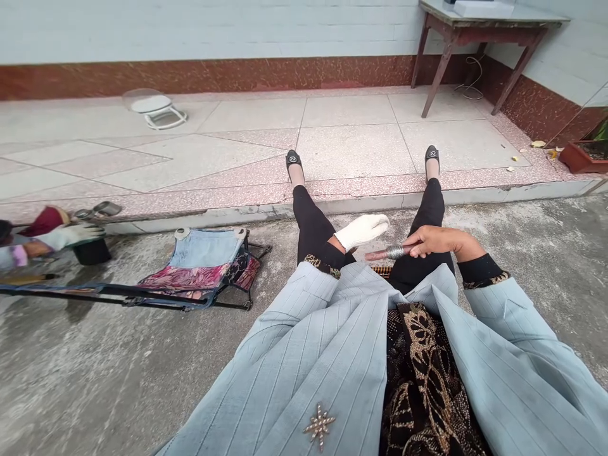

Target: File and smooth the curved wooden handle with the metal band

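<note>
My left hand [363, 231] wears a white knitted glove. It hovers above my lap, palm down, with its fingers stretched out to the right; I see nothing held in it. My right hand [434, 241] is bare, its fingers wrapped round a reddish-brown stick-like handle [376, 254] bound with silvery wire. The handle points left, its free end just below the gloved fingertips and apart from them. Under the handle, a patterned brown strip [381, 271] shows between my legs, mostly hidden by my jacket.
To my left stands a low folding lounger [202, 256] with denim and floral cloth. Beyond it, another person's gloved hand [76, 234] is by a dark object [92, 252]. A raised step [351, 187] runs ahead, bearing a small stool [164, 114] and a wooden table [494, 28]. A planter [584, 158] stands right.
</note>
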Motion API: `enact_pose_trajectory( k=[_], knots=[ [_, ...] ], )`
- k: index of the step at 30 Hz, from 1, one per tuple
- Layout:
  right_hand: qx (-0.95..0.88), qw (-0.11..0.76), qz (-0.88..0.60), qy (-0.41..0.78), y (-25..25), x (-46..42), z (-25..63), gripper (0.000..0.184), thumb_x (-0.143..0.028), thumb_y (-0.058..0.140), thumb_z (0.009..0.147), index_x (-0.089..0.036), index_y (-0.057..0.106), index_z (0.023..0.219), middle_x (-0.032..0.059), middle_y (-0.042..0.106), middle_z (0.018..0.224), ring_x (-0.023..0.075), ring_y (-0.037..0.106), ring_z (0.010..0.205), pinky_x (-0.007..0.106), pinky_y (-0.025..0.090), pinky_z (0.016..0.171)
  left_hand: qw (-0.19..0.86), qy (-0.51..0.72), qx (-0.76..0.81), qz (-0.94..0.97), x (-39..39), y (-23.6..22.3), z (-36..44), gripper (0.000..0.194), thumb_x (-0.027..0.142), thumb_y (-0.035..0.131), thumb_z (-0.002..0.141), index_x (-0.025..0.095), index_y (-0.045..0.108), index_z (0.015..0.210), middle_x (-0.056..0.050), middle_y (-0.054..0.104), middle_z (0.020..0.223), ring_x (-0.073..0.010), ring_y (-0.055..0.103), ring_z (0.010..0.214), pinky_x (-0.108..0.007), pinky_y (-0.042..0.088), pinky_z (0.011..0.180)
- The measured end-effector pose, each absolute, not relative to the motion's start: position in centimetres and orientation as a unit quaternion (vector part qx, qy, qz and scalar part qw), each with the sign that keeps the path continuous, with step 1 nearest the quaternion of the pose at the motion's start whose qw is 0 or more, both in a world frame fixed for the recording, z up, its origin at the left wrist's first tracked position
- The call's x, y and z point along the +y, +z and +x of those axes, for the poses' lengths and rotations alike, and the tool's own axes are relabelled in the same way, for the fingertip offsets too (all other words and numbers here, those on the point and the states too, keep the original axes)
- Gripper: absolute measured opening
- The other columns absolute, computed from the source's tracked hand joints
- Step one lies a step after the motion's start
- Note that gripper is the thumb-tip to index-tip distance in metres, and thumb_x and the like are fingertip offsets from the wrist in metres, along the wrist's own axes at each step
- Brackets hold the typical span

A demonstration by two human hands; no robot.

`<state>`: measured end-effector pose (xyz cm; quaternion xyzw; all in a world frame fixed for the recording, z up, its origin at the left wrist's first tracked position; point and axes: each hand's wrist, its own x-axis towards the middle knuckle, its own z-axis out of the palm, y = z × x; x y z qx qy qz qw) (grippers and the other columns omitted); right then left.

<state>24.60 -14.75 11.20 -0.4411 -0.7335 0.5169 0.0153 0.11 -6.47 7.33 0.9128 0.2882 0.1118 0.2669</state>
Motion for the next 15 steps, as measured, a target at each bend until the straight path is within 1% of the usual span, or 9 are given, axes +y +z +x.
enact_pose_trajectory(
  k=[2, 3, 5, 8, 11, 13, 15],
  knots=[
    [-0.717, 0.095, -0.453, 0.521, 11.4, -14.5, 24.8, 0.050, -0.041, 0.066, 0.086, -0.014, 0.073, 0.127, 0.0017, 0.067, 0.081, 0.0122, 0.056, 0.066, 0.026, 0.046, 0.063, 0.330, 0.124, 0.303, 0.885, -6.8, 6.6, 0.0, 0.029, 0.035, 0.043, 0.100, 0.016, 0.065, 0.102, -0.004, 0.071, 0.095, -0.0174, 0.064, 0.085, -0.027, 0.047, 0.080],
    [-0.704, 0.146, -0.469, 0.513, 11.4, -14.4, 24.8, 0.054, -0.044, 0.066, 0.085, -0.014, 0.072, 0.130, 0.0014, 0.066, 0.080, 0.0123, 0.056, 0.066, 0.026, 0.046, 0.063, 0.352, 0.136, 0.318, 0.870, -7.0, 6.2, 0.0, 0.031, 0.037, 0.042, 0.101, 0.016, 0.065, 0.102, -0.004, 0.070, 0.093, -0.0177, 0.063, 0.084, -0.028, 0.047, 0.079],
    [-0.673, 0.241, -0.501, 0.488, 11.5, -14.0, 24.6, 0.055, -0.044, 0.068, 0.083, -0.014, 0.073, 0.129, 0.0004, 0.064, 0.076, 0.0120, 0.054, 0.064, 0.026, 0.044, 0.061, 0.378, 0.141, 0.326, 0.855, -7.6, 5.4, 0.0, 0.034, 0.040, 0.041, 0.101, 0.017, 0.064, 0.096, -0.003, 0.068, 0.087, -0.0179, 0.061, 0.081, -0.028, 0.047, 0.077],
    [-0.639, 0.311, -0.535, 0.456, 11.8, -13.4, 24.0, 0.050, -0.040, 0.067, 0.082, -0.013, 0.075, 0.123, 0.0001, 0.063, 0.074, 0.0112, 0.052, 0.062, 0.025, 0.041, 0.058, 0.393, 0.146, 0.300, 0.857, -8.3, 4.5, 0.2, 0.036, 0.042, 0.038, 0.102, 0.017, 0.063, 0.092, -0.002, 0.065, 0.084, -0.0170, 0.060, 0.081, -0.029, 0.046, 0.080],
    [-0.619, 0.315, -0.580, 0.425, 11.9, -12.8, 23.5, 0.042, -0.034, 0.063, 0.083, -0.011, 0.076, 0.116, 0.0009, 0.063, 0.074, 0.0119, 0.052, 0.061, 0.025, 0.040, 0.057, 0.370, 0.138, 0.280, 0.875, -8.8, 4.0, 0.5, 0.036, 0.041, 0.037, 0.103, 0.018, 0.063, 0.093, -0.003, 0.065, 0.087, -0.0172, 0.061, 0.083, -0.029, 0.046, 0.083],
    [-0.626, 0.278, -0.621, 0.380, 11.8, -12.5, 23.3, 0.038, -0.030, 0.060, 0.084, -0.012, 0.077, 0.114, 0.0015, 0.065, 0.073, 0.0135, 0.054, 0.063, 0.027, 0.042, 0.060, 0.341, 0.121, 0.268, 0.893, -9.1, 4.0, 0.7, 0.035, 0.040, 0.037, 0.103, 0.018, 0.063, 0.095, -0.003, 0.067, 0.089, -0.0177, 0.062, 0.085, -0.029, 0.046, 0.083],
    [-0.654, 0.213, -0.656, 0.309, 11.5, -12.2, 23.3, 0.034, -0.030, 0.058, 0.087, -0.014, 0.078, 0.111, 0.0034, 0.068, 0.075, 0.0169, 0.059, 0.068, 0.029, 0.043, 0.067, 0.305, 0.097, 0.252, 0.913, -9.3, 4.2, 0.9, 0.035, 0.040, 0.037, 0.104, 0.019, 0.064, 0.098, -0.003, 0.068, 0.089, -0.0183, 0.063, 0.084, -0.029, 0.045, 0.081]
  ],
)
